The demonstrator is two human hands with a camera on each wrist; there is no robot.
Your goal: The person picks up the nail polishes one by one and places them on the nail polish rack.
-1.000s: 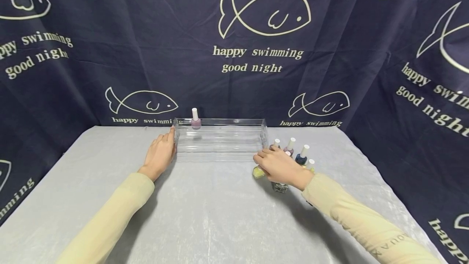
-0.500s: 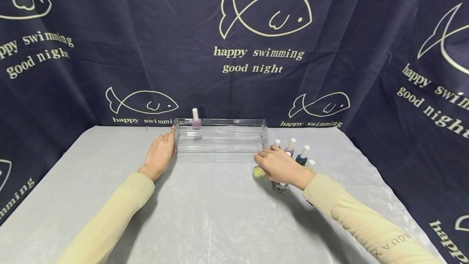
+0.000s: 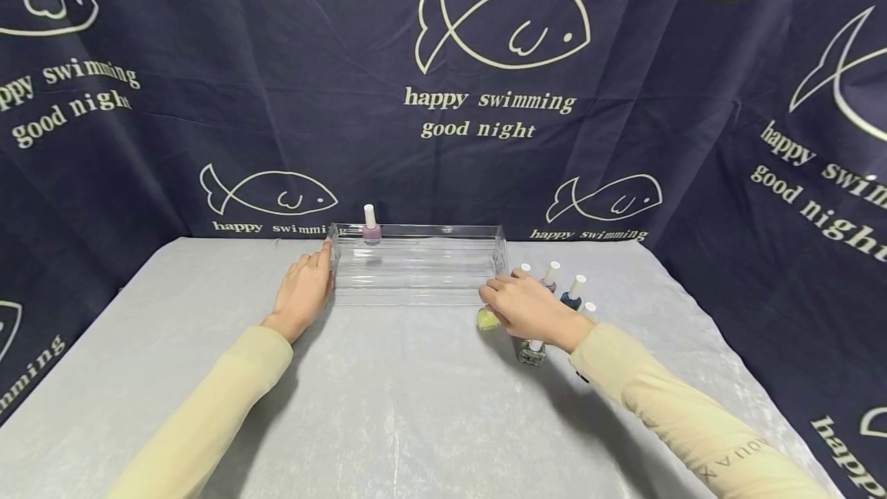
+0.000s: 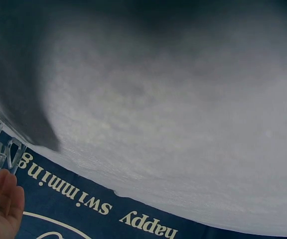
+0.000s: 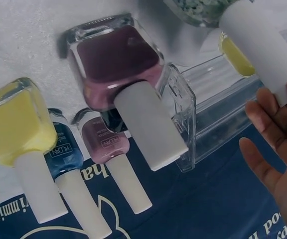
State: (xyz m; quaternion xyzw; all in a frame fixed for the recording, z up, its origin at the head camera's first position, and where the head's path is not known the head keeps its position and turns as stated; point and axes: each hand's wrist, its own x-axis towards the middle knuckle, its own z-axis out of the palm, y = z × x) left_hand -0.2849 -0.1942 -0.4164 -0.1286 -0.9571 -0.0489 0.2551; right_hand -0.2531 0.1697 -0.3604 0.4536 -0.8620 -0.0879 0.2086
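My left hand (image 3: pixel 302 291) rests against the left end of a clear stepped rack (image 3: pixel 419 300), its fingers fairly straight. On the rack's back step, at the left, stands a lilac nail polish bottle (image 3: pixel 372 234) with a white cap. At the rack's front right, my right hand (image 3: pixel 530 308) pinches a yellow nail polish bottle (image 3: pixel 488 319) by its cap, which the fingers mostly hide. A glitter nail polish bottle (image 3: pixel 531 354) stands just below that hand, and its white cap (image 5: pixel 258 47) crosses in front of the yellow bottle in the right wrist view.
Right of the rack, several more bottles stand close together: a dark blue one (image 3: pixel 571 299), a mauve one (image 5: pixel 105 141), a plum one (image 5: pixel 118 55) and another yellow one (image 5: pixel 21 124). A grey cloth (image 3: pixel 388 406) covers the table. Behind hangs a navy fish-print curtain (image 3: pixel 346 98).
My right hand, with the yellow nail polish bottle, has shifted very slightly up and left toward the rack. The left hand, rack and lilac bottle stay put.
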